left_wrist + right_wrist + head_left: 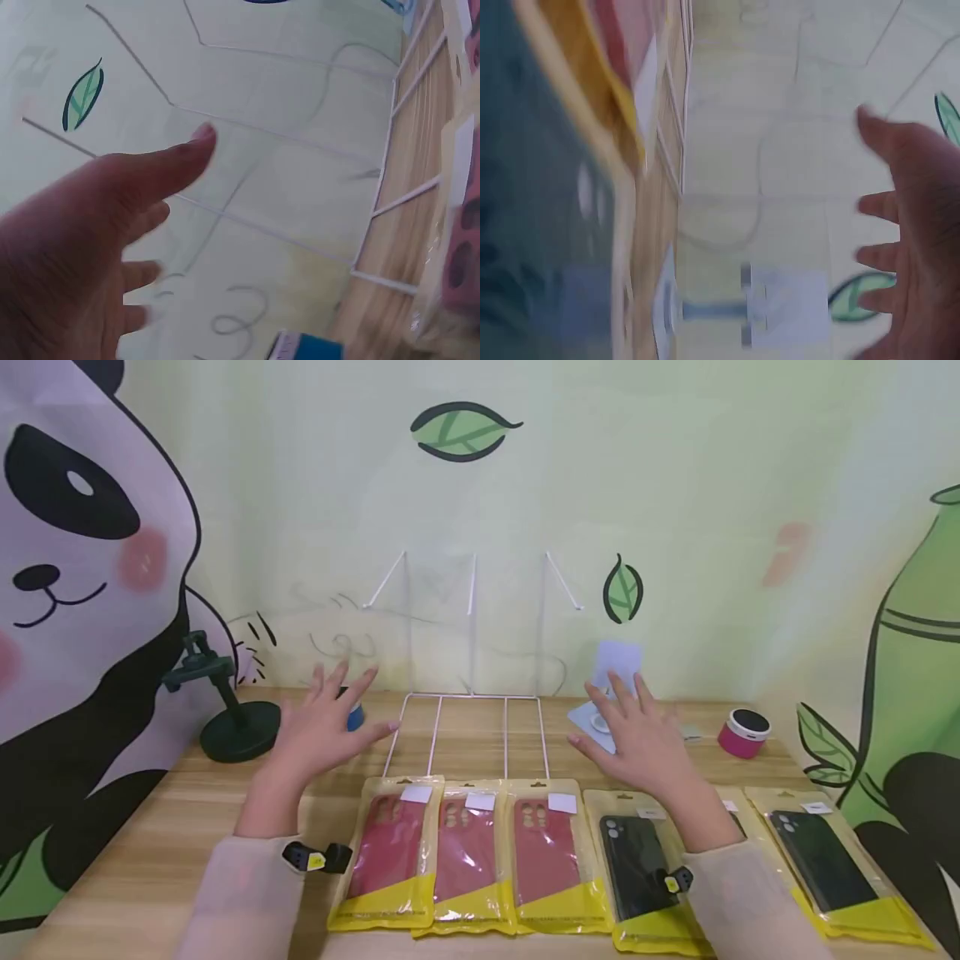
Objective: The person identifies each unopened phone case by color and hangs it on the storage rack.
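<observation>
My left hand (318, 731) hovers with its fingers spread, holding nothing, between a dark green stand (238, 731) and a white wire rack (472, 696). To the right of the rack my right hand (641, 739) is also spread and holds nothing. In the wrist views the left hand (112, 217) and right hand (922, 217) touch nothing. Packaged phone cases lie in a row before the rack: three reddish ones, such as the leftmost phone case (386, 852), then black ones, such as the phone case (821, 860) at far right. My right forearm partly hides the middle of the black group.
A light blue stand (618, 662) is partly behind my right hand, and a blue object (356, 718) behind my left. At the right sits a pink cylinder (741, 739) with a black top. A printed cloth backdrop (465, 510) rises behind the wooden table (150, 860).
</observation>
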`<state>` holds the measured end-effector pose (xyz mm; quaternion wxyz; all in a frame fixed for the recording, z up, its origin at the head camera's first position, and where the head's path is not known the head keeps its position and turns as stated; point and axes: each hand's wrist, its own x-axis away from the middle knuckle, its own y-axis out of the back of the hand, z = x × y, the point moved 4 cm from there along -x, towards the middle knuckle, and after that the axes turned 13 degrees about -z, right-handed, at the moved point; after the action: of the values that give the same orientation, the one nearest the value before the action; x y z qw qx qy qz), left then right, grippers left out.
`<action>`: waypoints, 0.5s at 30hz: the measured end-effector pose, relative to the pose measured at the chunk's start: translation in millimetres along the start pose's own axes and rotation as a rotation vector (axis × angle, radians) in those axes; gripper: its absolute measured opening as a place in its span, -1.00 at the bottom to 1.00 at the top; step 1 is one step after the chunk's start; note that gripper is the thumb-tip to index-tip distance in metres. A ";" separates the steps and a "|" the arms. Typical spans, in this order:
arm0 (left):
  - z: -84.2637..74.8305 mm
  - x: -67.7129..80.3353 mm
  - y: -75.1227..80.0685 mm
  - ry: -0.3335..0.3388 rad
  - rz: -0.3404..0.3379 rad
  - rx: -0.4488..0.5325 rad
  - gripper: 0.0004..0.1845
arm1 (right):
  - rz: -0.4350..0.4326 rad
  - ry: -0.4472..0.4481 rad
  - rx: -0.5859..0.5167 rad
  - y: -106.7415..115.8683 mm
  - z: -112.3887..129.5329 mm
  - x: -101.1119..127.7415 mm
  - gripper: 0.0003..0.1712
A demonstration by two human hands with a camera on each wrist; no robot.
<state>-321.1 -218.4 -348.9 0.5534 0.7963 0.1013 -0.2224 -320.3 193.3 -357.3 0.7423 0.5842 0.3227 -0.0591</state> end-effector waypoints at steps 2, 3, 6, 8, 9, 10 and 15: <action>6.4 -2.4 -12.5 0.039 0.069 0.217 -0.15 | 0.025 0.030 -0.167 -4.1 16.6 -0.9 -0.20; 10.3 -3.0 -21.2 0.058 0.103 0.311 -0.22 | 0.049 0.049 -0.253 -7.3 27.3 -0.7 -0.28; 22.2 -1.0 -52.0 0.102 0.192 0.492 -0.38 | 0.179 0.087 -0.485 -21.2 69.1 0.6 -0.43; 28.9 4.1 -72.7 0.101 0.228 0.532 -0.45 | 0.283 0.110 -0.551 -32.7 100.7 0.3 -0.48; 32.6 7.8 -81.6 0.105 0.236 0.531 -0.48 | 0.325 0.132 -0.564 -39.8 116.2 -1.6 -0.49; 35.8 11.4 -89.6 0.097 0.238 0.528 -0.50 | 0.366 0.146 -0.567 -47.4 130.8 -4.6 -0.50; 44.9 26.5 -109.8 0.071 0.206 0.498 -0.53 | 0.435 0.198 -0.443 -88.7 176.5 -28.5 -0.58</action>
<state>-353.4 -221.9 -466.0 0.3562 0.9213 -0.0190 -0.1550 -311.5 -2.3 -396.0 0.8116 0.4666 0.2660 0.2301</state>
